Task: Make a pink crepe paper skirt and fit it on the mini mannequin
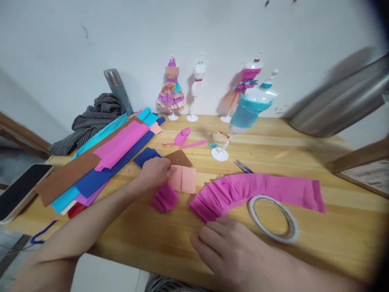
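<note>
My left hand (154,172) reaches over small paper pieces, its fingers bent down at the left edge of a folded peach crepe paper piece (187,179). Around it lie a brown piece (179,157), a dark blue piece (146,155) and a small magenta folded piece (164,198). My right hand (226,247) is curled at the near side of a long magenta crepe paper strip (258,188), close to its pleated left end. Whatever its fingers may hold is hidden. A roll of double-sided tape (294,231) rests against the strip's near edge.
Small thread snips (243,166) lie behind the strip. A mannequin in teal (251,111) stands near, with a ruffled-dress mannequin (172,89) and others by the wall. Stacked crepe paper (106,156), a phone (22,190) and a flask (117,87) are left; a metal cylinder (343,97) is right.
</note>
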Demonstrator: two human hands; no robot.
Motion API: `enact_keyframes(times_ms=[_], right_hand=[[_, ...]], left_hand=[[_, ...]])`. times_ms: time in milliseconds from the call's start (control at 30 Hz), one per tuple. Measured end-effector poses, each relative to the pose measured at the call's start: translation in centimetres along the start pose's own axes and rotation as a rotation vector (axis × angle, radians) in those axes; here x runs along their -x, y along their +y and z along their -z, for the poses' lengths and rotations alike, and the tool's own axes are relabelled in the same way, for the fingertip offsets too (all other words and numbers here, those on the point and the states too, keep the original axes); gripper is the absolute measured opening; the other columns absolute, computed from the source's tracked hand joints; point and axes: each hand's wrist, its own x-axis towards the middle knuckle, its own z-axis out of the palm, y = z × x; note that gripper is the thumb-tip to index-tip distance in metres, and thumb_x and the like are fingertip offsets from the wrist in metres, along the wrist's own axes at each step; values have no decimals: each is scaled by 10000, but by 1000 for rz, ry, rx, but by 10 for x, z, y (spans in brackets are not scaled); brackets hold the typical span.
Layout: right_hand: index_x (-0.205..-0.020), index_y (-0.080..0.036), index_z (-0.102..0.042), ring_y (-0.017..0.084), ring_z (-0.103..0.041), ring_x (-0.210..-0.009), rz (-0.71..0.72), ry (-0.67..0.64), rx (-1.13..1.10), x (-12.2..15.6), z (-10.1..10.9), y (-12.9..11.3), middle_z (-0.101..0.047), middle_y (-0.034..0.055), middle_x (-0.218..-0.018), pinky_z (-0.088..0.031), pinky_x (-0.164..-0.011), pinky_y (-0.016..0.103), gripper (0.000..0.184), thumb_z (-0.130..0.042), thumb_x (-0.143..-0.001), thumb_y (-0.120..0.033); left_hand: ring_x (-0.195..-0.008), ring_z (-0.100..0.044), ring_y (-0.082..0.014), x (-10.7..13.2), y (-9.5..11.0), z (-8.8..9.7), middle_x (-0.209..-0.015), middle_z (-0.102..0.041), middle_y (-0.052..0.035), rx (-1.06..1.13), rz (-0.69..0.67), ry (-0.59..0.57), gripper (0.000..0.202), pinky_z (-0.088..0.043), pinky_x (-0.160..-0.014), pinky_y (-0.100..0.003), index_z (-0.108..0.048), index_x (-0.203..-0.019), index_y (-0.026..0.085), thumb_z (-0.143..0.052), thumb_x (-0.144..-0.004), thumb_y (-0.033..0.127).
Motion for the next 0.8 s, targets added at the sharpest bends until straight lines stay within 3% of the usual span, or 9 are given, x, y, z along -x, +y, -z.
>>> enact_keyframes(times_ms=[100, 167, 233, 333, 467, 600, 700, 800], right_hand=[[-883, -150, -610, 182, -453, -616, -19, -1, -6, 3, -5, -1, -565, 16, -704, -314, -554, 339, 154, -581, -787, -34], [-880, -154, -610, 180, -448, -617, -33, 8, -13, 3, -6, -2, -567, 12, -703, -319, -562, 338, 156, -596, -777, -39], [-847, -166, -603, 175, -444, -608, -30, 0, -25, 2, -6, -4, -568, 4, -698, -326, -560, 332, 110, -627, -783, -79], [-759, -187, -575, 167, -429, -578, 11, -30, 17, -1, -6, -7, -552, -7, -659, -317, -539, 326, 97, -649, -808, -148], [-712, -200, -569, 173, -447, -569, -3, -55, 131, 0, -9, -14, -539, -5, -622, -298, -535, 349, 140, -641, -829, -169], [-679, -210, -567, 177, -464, -572, -18, -40, 164, 3, -12, -17, -540, -2, -610, -286, -528, 367, 171, -651, -820, -165], [-690, -209, -591, 177, -477, -575, 14, -43, 171, 1, -13, -16, -558, 2, -624, -304, -528, 365, 148, -653, -814, -157], [-720, -213, -616, 186, -474, -560, 63, -83, 155, -2, -11, -14, -567, 7, -623, -309, -509, 369, 102, -685, -794, -198]], left_hand=[[-761, -650, -217, 8, -13, 15, -791, -699, -94, 35, -38, 23, 339, -416, -624, -274, -675, -805, 135, -447, -937, 347], [-795, -636, -173, 16, -20, 21, -848, -688, -56, 114, -241, -59, 192, -421, -672, -245, -679, -865, 145, -501, -897, 208], [-871, -618, -139, 24, -24, 20, -1006, -660, -40, 176, -480, -140, 225, -425, -736, -218, -668, -1002, 168, -537, -838, 87], [-882, -580, -146, 33, -24, 10, -1046, -611, -56, 109, -621, -156, 182, -425, -760, -235, -654, -921, 152, -529, -840, 47], [-824, -576, -174, 41, -22, 3, -998, -618, -78, -48, -573, -175, 180, -424, -703, -283, -618, -852, 140, -476, -880, 32], [-797, -609, -238, 52, -25, 16, -900, -656, -110, -275, -376, -202, 175, -400, -636, -325, -645, -823, 127, -514, -858, 16], [-817, -617, -284, 57, -22, 21, -831, -655, -144, -404, -258, -66, 137, -408, -653, -359, -656, -778, 105, -556, -861, 63], [-801, -607, -250, 53, -9, 9, -859, -657, -119, -425, -356, 104, 139, -415, -642, -343, -652, -945, 92, -535, -878, 60]])
